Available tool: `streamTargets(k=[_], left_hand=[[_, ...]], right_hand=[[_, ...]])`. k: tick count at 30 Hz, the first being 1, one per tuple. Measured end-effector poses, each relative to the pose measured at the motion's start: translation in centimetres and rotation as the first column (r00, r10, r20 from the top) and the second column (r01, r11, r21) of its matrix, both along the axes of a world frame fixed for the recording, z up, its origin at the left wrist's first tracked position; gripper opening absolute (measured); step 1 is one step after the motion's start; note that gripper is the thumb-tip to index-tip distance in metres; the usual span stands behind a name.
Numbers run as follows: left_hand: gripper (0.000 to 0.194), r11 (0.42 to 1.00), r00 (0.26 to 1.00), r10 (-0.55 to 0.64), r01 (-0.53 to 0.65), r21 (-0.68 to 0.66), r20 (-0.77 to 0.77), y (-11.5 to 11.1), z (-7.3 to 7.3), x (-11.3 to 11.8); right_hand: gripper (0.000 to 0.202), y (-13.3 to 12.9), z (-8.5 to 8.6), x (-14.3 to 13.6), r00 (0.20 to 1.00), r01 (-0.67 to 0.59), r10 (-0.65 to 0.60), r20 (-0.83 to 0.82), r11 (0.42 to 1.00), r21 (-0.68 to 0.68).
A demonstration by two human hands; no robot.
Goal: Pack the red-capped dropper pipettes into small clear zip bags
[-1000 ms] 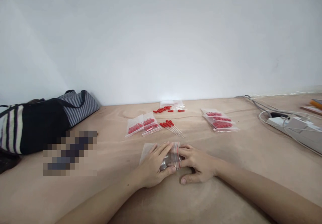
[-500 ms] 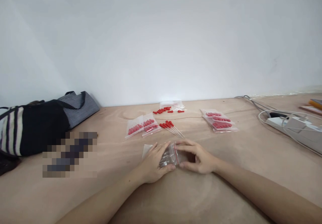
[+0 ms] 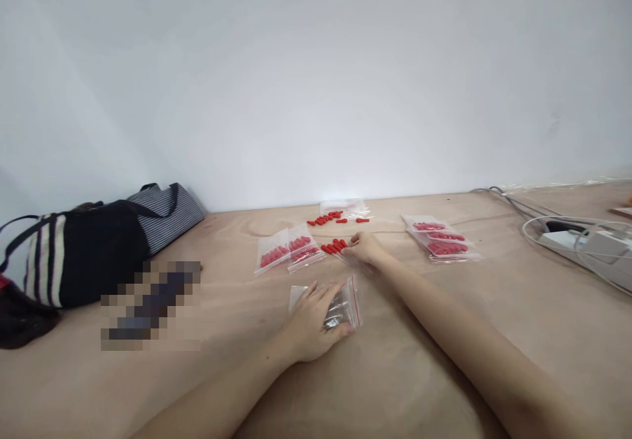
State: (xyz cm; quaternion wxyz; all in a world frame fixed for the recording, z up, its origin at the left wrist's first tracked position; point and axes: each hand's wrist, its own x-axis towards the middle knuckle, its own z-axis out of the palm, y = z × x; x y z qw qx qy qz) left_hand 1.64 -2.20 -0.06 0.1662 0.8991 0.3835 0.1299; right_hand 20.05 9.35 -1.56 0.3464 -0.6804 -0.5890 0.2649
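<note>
My left hand (image 3: 316,320) lies flat with fingers spread on a clear zip bag (image 3: 354,302), holding it against the tabletop. The bag's red seal strip shows to the right of the fingers, and its left part pokes out behind the hand. My right hand (image 3: 366,249) reaches forward to a small fan of red-headed white sticks (image 3: 334,247). Its thumb and forefinger are slightly apart at the rightmost red head. The fingers farther back are hidden behind the hand, and the stick ends are partly blurred beside the wrist.
Filled zip bags of red-headed sticks lie left (image 3: 274,255) and right (image 3: 444,238) of my right hand. Loose red pieces (image 3: 326,218) and clear bags (image 3: 345,206) lie near the wall. A striped bag (image 3: 168,215) stands at left; a white power strip (image 3: 587,255) with cables at right.
My right hand has left the zip bag's opening and moved forward to the red-headed sticks. My left hand stays on the bag. The whole view has shifted slightly.
</note>
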Motion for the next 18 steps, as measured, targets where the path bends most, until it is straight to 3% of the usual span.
streamTargets(k=[4,11,14,18], left_hand=[[0.062,1.0,1.0,0.006,-0.006,0.002,0.003,0.0,0.0,-0.1],[0.063,1.0,1.0,-0.002,0.002,-0.004,-0.003,0.1,0.1,0.0],[0.064,1.0,1.0,-0.004,0.004,-0.003,-0.018,0.1,0.1,0.0],[0.064,1.0,0.999,-0.022,0.022,0.005,-0.028,0.2,-0.1,-0.1]], right_hand=[[0.018,0.3,0.5,-0.7,0.998,0.013,-0.021,-0.065,0.993,-0.115],[0.012,-0.6,1.6,0.8,0.938,-0.061,-0.003,-0.348,0.983,-0.174],[0.01,-2.5,2.4,2.2,0.858,-0.117,0.049,-0.511,0.988,-0.102],[0.035,-7.3,2.1,3.7,0.748,-0.105,0.097,-0.657,0.994,0.028]])
